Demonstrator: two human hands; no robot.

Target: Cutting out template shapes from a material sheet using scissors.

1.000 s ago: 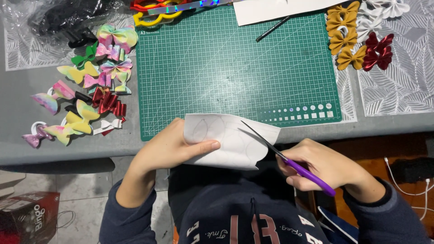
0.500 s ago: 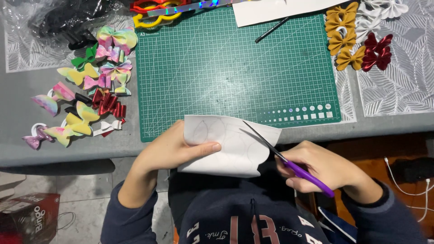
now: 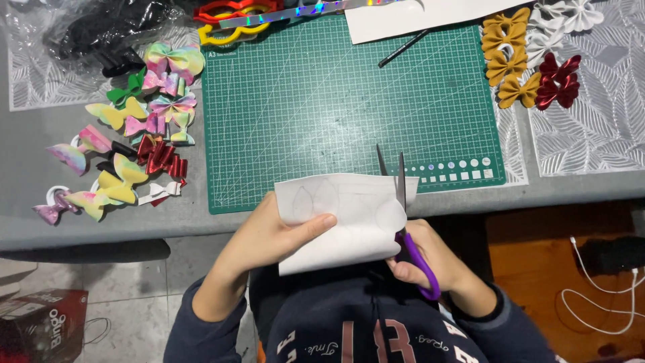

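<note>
My left hand pinches a white sheet of paper with faint pencilled outlines, thumb on top, just off the table's near edge. My right hand grips purple-handled scissors; their blades stand apart, pointing away from me, astride the sheet's upper right edge over the green cutting mat.
Pastel, green and red bows lie scattered on the grey table left of the mat. Mustard, dark red and white bows sit at right. A black pen, white sheet and coloured templates lie at the far edge. A white cable lies below right.
The scissors swung from a slant across the sheet to pointing straight away from me at its right edge. My right hand shifted left, under the paper; the sheet turned slightly.
</note>
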